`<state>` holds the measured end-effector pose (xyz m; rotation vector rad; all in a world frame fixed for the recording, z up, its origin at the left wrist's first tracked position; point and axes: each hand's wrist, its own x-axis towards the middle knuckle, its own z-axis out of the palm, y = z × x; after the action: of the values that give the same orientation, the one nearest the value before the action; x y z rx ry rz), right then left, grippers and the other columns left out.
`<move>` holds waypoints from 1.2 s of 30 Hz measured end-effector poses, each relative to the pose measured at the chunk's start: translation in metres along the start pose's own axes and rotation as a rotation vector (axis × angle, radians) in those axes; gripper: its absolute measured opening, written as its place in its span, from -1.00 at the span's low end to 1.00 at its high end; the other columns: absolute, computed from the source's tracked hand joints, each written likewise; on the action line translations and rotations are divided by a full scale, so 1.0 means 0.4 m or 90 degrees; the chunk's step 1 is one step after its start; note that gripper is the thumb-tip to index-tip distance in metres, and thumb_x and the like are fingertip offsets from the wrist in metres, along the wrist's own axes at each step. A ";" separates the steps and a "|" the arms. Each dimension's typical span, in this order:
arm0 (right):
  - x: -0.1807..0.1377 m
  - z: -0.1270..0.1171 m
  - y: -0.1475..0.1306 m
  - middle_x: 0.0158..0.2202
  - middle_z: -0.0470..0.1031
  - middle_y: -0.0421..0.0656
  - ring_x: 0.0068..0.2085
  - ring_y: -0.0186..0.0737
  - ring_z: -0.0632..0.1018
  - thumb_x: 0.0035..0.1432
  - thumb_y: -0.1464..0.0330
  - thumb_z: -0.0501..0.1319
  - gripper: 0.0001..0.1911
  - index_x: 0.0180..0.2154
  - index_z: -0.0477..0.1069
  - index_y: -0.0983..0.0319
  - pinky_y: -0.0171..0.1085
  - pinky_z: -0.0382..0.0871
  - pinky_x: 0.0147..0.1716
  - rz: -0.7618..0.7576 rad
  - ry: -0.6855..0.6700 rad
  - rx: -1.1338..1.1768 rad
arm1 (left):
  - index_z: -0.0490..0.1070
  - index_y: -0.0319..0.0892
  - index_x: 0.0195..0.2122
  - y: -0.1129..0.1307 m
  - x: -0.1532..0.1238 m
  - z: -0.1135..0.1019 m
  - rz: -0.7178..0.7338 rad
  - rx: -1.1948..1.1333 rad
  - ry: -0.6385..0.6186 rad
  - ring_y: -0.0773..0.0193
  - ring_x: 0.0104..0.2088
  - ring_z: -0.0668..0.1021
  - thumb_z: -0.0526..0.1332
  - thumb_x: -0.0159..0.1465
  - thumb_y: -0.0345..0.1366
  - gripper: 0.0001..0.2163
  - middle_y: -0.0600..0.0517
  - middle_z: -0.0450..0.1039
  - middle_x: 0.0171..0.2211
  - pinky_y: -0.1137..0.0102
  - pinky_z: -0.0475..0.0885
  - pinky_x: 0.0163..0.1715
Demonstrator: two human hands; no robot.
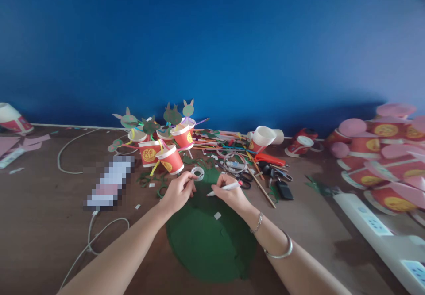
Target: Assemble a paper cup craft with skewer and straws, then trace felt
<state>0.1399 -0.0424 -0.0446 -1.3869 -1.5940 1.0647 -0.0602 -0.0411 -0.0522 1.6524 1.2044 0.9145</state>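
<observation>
Over a large green paper sheet (209,246) with a rounded edge, both my hands are at work. My left hand (179,191) pinches a small white tape roll (201,178) between thumb and fingers. In my right hand (234,197) is a white marker pen (231,186) with a red end, its tip pointing left and close to the green paper. A small white scrap (217,216) lies on the sheet. Whether the pen tip touches the paper, I cannot tell.
Red paper cups (170,158) with paper animal heads stand behind my left hand. Scissors (245,182), a wooden stick (264,191), keys (270,171) and an orange-red tool (270,160) lie at right. A phone (111,182) with cable is left; a power strip (361,220) and stacked cups (365,144) are far right.
</observation>
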 end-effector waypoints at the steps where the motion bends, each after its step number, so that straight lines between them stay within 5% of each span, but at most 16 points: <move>1: 0.000 0.001 0.003 -0.72 0.25 -0.34 -0.66 -0.43 0.25 -0.05 0.35 0.20 -0.75 -0.62 0.14 0.19 -0.43 0.07 -0.67 -0.003 -0.004 -0.006 | 0.33 -0.18 -0.21 0.000 0.000 0.000 0.001 0.000 0.000 0.33 -0.57 0.50 0.03 0.25 -0.32 -0.85 0.09 0.43 -0.52 0.47 0.39 -0.53; 36: -0.004 0.011 0.005 -0.74 0.35 -0.30 -0.66 -0.39 0.32 0.00 0.32 0.17 -0.70 -0.65 0.11 0.18 -0.42 0.13 -0.64 -0.029 -0.008 -0.098 | 0.32 -0.17 -0.21 -0.003 0.000 0.000 0.011 0.013 0.000 0.34 -0.58 0.50 0.02 0.27 -0.30 -0.85 0.09 0.42 -0.53 0.48 0.39 -0.52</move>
<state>0.1367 -0.0444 -0.0481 -1.4387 -1.7387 0.9417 -0.0605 -0.0411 -0.0532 1.6814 1.2057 0.9157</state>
